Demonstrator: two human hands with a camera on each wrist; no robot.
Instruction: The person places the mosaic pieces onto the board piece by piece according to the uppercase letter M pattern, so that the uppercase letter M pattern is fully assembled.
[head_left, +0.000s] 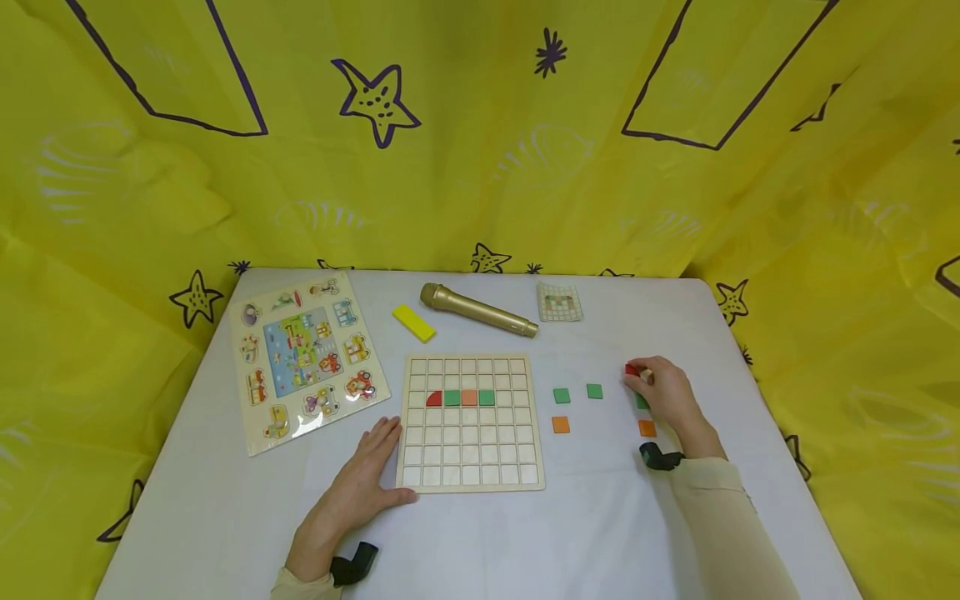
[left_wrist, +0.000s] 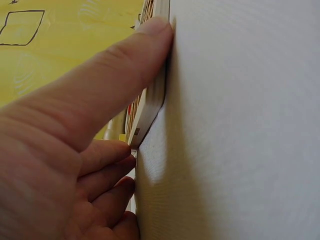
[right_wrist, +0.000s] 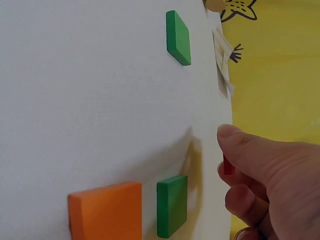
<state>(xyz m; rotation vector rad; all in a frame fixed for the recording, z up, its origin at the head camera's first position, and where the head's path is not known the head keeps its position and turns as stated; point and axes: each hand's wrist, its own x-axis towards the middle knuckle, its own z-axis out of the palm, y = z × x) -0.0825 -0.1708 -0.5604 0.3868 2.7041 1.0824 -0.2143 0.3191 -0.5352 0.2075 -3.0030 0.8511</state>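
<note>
A wooden grid board [head_left: 435, 454] lies in the middle of the table. One of its rows carries a red piece [head_left: 435, 399] with a rounded corner, a green square [head_left: 452, 398], a pinkish-orange square [head_left: 469, 397] and another green square. At the board's near left corner rests my left hand [head_left: 356, 479], thumb along the near edge and fingertips by the left side. My right hand [head_left: 671, 396] pinches a small red piece [right_wrist: 228, 166] between thumb and finger, above the table; its full shape is hidden. Under that hand lie a green square [right_wrist: 171, 206] and an orange square [right_wrist: 106, 212].
Two green squares [head_left: 595, 391] and an orange square [head_left: 561, 425] lie right of the board. Behind it are a yellow block [head_left: 414, 322], a gold microphone [head_left: 480, 311] and a pattern card [head_left: 559, 302]. A picture puzzle [head_left: 307, 358] lies left. Yellow curtains [head_left: 465, 200] surround the table.
</note>
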